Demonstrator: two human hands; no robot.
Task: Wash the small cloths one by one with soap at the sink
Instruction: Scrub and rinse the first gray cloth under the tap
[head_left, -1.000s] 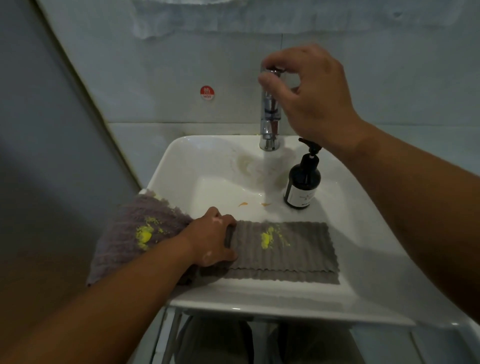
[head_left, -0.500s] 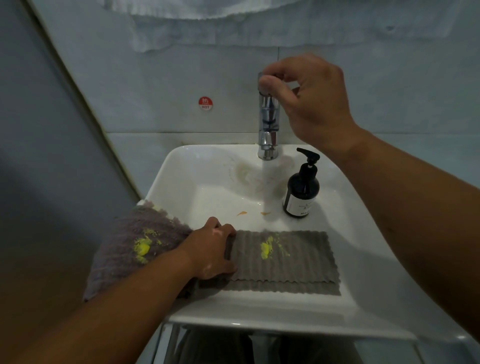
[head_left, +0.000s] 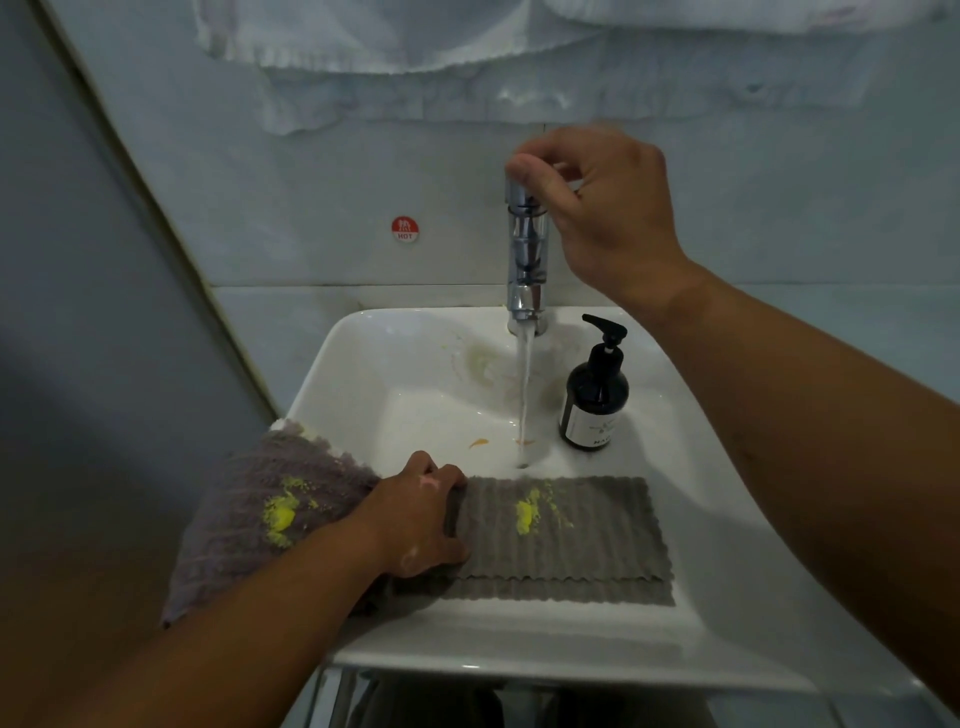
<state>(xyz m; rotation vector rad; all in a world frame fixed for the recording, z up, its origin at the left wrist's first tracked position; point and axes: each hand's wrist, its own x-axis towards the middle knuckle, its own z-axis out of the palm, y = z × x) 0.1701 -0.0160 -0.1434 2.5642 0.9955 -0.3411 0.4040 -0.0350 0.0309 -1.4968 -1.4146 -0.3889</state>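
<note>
My right hand (head_left: 608, 208) pinches the top of the faucet (head_left: 527, 249), its fingers covering the cap. The label on the soap bottle (head_left: 595, 400) is too small to read. My left hand (head_left: 415, 519) grips the left edge of the grey ribbed cloth (head_left: 561, 540) on the near rim of the sink (head_left: 519, 649), hiding where the purple cloth (head_left: 249, 519) meets it. Water (head_left: 524, 389) streams just beyond.

Wall: pale tiles (head_left: 779, 234), with a round red HOT sticker (head_left: 405, 229).
Left: dark grey slanting panel (head_left: 78, 260).
Above: white towels (head_left: 363, 36) hanging.
Light: dim.

2 cloths (head_left: 234, 540) (head_left: 592, 540), 1 bottle (head_left: 595, 397), 1 tap (head_left: 527, 249)
</note>
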